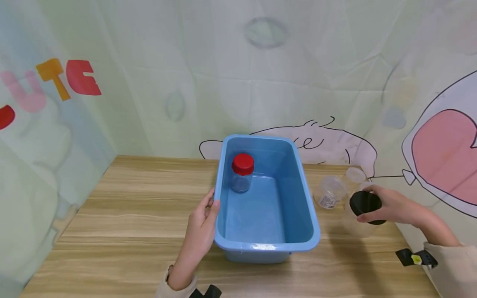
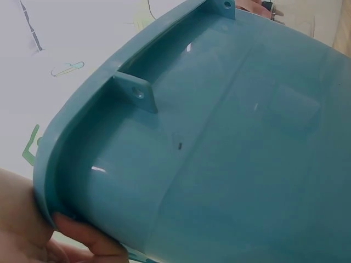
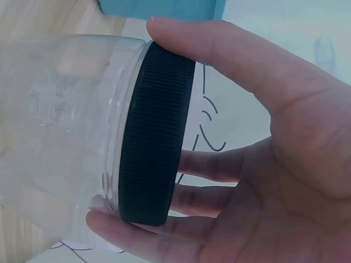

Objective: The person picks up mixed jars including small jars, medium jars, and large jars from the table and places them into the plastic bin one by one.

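A blue plastic basin [image 1: 261,215] stands on the wooden table, and my left hand [image 1: 201,225] grips its left rim between thumb and fingers. In the left wrist view the basin's outer wall [image 2: 219,153] fills most of the picture. Inside the basin, near its far left corner, a clear jar with a red lid [image 1: 243,165] stands upright. To the right of the basin my right hand [image 1: 391,205] holds a clear jar by its black lid [image 1: 363,203]. The right wrist view shows thumb and fingers around the ribbed black lid [image 3: 156,134] and the transparent jar body [image 3: 60,120].
Two clear containers stand between the basin and my right hand: a labelled clear jar [image 1: 331,192] and another clear container [image 1: 355,176] behind it. A printed cloth backdrop [image 1: 223,82] rises behind the wooden table [image 1: 149,198].
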Demonstrator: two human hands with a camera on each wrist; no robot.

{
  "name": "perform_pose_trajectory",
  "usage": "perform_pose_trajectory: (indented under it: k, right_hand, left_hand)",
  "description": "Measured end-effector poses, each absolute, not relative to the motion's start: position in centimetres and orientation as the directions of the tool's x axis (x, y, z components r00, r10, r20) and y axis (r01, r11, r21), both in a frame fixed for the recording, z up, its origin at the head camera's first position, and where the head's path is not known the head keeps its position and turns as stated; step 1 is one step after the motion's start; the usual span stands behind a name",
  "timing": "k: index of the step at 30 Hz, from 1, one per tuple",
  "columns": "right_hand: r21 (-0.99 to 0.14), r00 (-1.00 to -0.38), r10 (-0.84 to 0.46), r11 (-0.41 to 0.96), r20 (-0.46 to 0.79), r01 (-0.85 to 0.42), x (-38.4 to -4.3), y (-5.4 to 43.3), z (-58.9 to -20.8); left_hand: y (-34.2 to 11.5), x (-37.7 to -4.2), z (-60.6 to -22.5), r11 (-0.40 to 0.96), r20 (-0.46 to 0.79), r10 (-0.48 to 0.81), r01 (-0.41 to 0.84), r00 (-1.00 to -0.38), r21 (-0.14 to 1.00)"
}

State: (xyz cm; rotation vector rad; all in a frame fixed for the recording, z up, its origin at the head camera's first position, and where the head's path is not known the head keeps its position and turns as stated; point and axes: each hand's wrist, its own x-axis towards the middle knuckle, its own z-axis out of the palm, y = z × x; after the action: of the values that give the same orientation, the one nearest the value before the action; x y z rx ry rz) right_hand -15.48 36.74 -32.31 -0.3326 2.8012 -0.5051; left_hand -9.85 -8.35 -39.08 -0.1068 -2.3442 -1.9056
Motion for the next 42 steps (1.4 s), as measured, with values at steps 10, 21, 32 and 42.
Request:
perform_pose_trajectory:
  k: [10,21,32,42]
  right_hand:
    - [-0.365,-0.933,-0.3,0.906,-0.199,-0.213,-15.9,35.9,-31.8]
    - [-0.361,-0.929,-0.326,0.899,-0.176,-0.247,-16.4,35.0,-30.9]
    - [-0.335,-0.93,-0.328,0.905,-0.164,-0.261,-17.2,34.2,-28.9]
    - [-0.309,-0.925,-0.348,0.906,-0.15,-0.291,-17.6,33.7,-27.1]
  left_hand:
    - [-8.4,-9.9,-39.1,0.214,0.132,-0.022,0.124,-0.991,0.969]
    - [-8.4,-9.9,-39.1,0.193,0.127,-0.024,0.12,-0.992,0.974]
    - [-8.4,-9.9,-39.1,0.192,0.13,-0.022,0.123,-0.991,0.974]
    - [-8.4,-9.9,-39.1,0.189,0.129,-0.019,0.123,-0.991,0.974]
